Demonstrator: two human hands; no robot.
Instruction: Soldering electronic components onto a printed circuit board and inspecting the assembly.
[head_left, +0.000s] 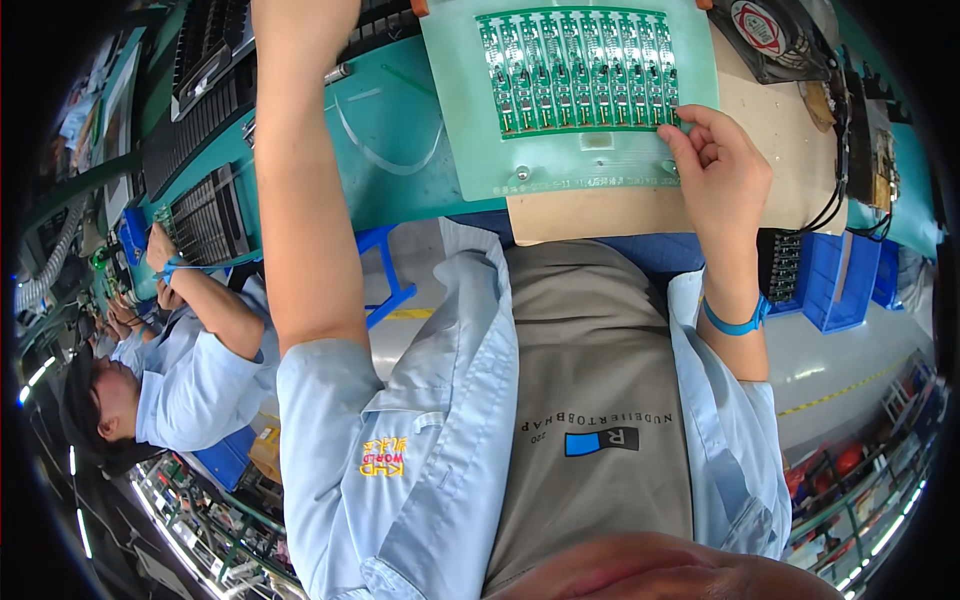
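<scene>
Board panel (pixel 580 72): one green sheet of slim circuit strips side by side, lying face up on the pale green plate (pixel 480 165); looks seated flat
Plate: on the brown sheet (pixel 590 220), over the teal bench mat (pixel 385 90); orange clips (pixel 422 8) at its far edge, a metal stud (pixel 522 173) near its close left corner
Right hand (pixel 725 165): thumb and forefinger nearly together at the panel's near right corner, other fingers curled in; pinch or mere press, cannot tell
Right wrist: blue strap (pixel 735 322)
Left hand (pixel 305 18): reaching far forward, mostly cut off by the upper edge; wide, narrow or loaded, cannot tell
Left of the plate: black trays (pixel 208 220), a clear curved strip (pixel 385 165) loose on the mat
Neighbour: co-worker (pixel 195 390) at the same bench, far left
Step in hand: probably seating or steadying the panel on the plate, judging by the corner touch
Next move: likely calls for a light hold on that corner, panel kept level, fingertips off the small parts
</scene>
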